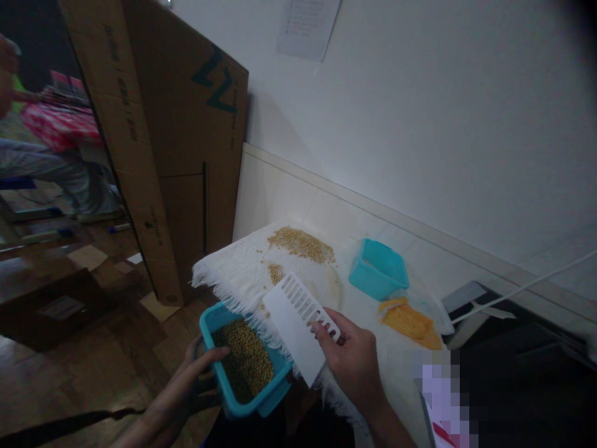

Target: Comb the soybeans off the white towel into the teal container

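My left hand (200, 373) grips a blue plastic tub (248, 407) by its left side, the thumb hooked over the rim. Yellowish beans (249, 348) fill its bottom, with a darker, greenish patch toward the left. The tub is just under the near edge of a white fringed cloth (242, 261). Pinched in my right hand (352, 354) is a flat white plastic scraper (291, 330) with a row of slots. Its lower end reaches over the cloth's edge beside the tub. Loose beans (275, 272) lie on the cloth beyond the scraper, and a larger pile of beans (303, 244) spreads farther back.
Another blue tub (379, 270) stands on the cloth at the right, beside a crumpled yellow cloth (410, 320). A tall cardboard box (186, 143) rises at the left. Behind the table is a wall (420, 124). A seated person's leg (51, 168) shows at far left.
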`<state>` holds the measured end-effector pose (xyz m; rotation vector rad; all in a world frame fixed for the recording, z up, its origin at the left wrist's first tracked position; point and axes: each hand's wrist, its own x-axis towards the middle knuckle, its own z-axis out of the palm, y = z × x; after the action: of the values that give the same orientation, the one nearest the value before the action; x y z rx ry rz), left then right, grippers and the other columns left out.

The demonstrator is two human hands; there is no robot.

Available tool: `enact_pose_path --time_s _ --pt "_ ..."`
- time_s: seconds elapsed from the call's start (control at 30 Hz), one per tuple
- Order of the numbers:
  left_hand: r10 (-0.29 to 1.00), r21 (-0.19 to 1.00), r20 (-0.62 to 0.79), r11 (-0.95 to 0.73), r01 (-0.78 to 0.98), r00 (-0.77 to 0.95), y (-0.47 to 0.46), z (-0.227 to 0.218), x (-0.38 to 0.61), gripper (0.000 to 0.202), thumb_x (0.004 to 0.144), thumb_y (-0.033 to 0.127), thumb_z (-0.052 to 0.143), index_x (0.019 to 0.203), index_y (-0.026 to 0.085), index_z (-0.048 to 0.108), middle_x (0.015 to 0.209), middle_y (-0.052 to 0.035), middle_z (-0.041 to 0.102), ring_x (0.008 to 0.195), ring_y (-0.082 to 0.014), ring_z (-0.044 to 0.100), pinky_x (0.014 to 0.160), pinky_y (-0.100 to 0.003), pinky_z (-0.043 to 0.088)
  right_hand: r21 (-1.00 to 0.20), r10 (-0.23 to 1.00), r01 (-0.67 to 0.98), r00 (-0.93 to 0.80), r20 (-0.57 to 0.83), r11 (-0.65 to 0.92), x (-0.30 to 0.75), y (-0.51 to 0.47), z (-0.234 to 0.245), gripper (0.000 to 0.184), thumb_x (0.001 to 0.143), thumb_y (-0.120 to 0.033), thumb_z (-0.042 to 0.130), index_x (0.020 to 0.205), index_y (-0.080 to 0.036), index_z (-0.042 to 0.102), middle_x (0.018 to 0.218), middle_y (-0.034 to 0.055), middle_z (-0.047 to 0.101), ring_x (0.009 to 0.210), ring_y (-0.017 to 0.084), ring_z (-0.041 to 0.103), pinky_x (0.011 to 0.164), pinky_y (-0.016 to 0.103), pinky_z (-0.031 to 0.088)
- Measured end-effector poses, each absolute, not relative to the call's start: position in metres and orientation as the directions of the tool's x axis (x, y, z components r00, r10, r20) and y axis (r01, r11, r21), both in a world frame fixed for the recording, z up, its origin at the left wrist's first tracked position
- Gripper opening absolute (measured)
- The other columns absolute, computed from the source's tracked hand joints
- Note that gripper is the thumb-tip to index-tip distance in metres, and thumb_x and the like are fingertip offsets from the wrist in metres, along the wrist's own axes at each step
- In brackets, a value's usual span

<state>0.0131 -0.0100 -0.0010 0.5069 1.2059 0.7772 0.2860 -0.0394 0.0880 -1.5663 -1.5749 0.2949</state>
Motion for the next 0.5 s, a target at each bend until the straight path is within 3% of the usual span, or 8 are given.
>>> enact_pose_path --time_s 0.5 --pt "0.759 0.714 -0.638 0.646 -0.270 0.130 -0.007 0.000 0.013 0.111 0.073 0.058 0.091 0.164 0.037 0.030 0.127 -0.0155 0.075 0.091 -0.0355 0.082 0.084 -0.051 0.066 -0.651 0.873 0.719 0.131 0.469 0.242 0.273 -0.043 0.087 0.030 0.100 -0.036 0.064 0.108 -0.019 0.087 0.069 0.0033 0.080 0.043 0.017 0.069 0.049 0.021 0.058"
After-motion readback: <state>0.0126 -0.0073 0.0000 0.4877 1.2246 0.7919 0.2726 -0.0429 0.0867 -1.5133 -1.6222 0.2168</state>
